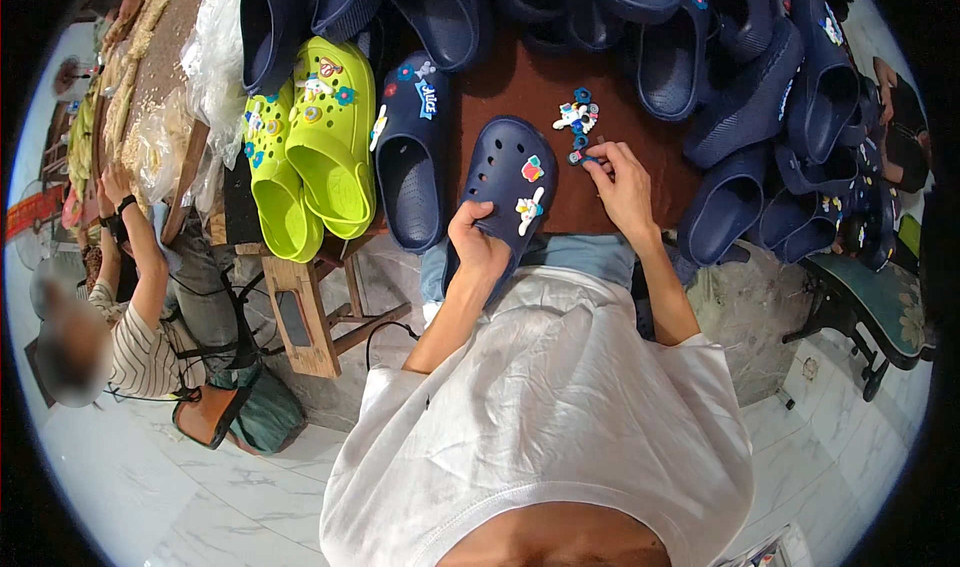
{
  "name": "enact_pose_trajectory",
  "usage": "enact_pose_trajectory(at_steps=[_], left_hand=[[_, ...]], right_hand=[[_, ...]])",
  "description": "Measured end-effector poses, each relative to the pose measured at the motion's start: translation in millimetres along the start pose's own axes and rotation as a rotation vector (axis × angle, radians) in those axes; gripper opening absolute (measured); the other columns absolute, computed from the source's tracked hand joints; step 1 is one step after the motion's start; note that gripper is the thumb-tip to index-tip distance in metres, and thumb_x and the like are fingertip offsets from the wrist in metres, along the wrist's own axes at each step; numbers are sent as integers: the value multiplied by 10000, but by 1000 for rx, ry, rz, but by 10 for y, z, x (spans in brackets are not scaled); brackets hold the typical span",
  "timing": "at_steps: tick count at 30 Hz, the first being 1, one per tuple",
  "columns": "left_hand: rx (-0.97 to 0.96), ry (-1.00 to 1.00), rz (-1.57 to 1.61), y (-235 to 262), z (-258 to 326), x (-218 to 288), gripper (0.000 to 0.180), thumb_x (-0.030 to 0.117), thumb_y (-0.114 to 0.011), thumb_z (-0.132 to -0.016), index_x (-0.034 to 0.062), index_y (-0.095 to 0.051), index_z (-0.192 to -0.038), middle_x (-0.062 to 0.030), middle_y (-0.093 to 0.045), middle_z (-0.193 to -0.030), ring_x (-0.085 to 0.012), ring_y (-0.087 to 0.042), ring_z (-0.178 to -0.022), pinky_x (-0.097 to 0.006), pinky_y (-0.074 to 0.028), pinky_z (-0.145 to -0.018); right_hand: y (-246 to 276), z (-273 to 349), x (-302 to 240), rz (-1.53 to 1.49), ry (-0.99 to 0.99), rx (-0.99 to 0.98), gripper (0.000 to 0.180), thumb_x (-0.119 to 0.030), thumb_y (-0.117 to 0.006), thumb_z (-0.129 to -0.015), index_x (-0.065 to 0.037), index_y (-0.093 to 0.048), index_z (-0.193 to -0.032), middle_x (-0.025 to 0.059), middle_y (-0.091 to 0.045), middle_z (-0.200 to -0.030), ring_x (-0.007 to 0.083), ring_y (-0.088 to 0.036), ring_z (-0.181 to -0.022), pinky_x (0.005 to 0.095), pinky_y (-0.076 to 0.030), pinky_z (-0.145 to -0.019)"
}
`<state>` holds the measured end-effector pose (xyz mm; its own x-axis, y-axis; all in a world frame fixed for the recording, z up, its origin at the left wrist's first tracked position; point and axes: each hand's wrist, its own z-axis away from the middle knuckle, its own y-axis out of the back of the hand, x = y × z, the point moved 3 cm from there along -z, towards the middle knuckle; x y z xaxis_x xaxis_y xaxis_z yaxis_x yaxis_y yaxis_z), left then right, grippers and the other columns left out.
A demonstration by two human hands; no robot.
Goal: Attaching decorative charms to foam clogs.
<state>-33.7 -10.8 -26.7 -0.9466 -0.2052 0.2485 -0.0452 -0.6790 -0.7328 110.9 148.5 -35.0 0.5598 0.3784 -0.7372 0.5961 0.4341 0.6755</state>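
My left hand (476,245) grips a navy clog (484,174) by its opening, thumb on top. The clog has round holes in its toe, with a red-and-teal charm (532,170) and a white figure charm (528,210) on its right side. Right of it, my right hand (626,189) has thumb and forefinger closed on a small dark shoe charm (577,157) at the brown tabletop (500,77). Just beyond those fingertips lie several loose charms (577,115), white and blue. Another navy clog (412,157), decorated with charms, rests to the left.
Two lime-green clogs (335,157) with charms stand at the left. Several plain navy clogs (670,62) are heaped along the back and right. A wooden stool (300,317) is below the table's left side. Another person (140,337) sits at a neighbouring table on the far left.
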Motion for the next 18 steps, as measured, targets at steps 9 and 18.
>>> enact_pose_trajectory(at_steps=[9, 18], left_hand=[[-97, 27, 17, 11, -29, -91, 509, 114, -506, -690, -45, -505, -1174, -185, -608, -1119, -339, -613, -1000, -455, -499, -908], [-101, 40, -56, 41, -35, -215, 413, 53, -497, -712, -43, -536, -1112, -150, -627, -1069, -277, -621, -970, -391, -493, -899]], right_hand=[[-45, -130, -121, -604, -141, -121, 138, -67, -638, -880, -17, -636, -1008, 19, -664, -846, 60, -608, -750, 199, -487, -669], [-35, -177, -416, -552, -29, -180, 156, -40, -657, -869, 14, -669, -1014, 6, -604, -906, 68, -599, -818, 197, -471, -739]])
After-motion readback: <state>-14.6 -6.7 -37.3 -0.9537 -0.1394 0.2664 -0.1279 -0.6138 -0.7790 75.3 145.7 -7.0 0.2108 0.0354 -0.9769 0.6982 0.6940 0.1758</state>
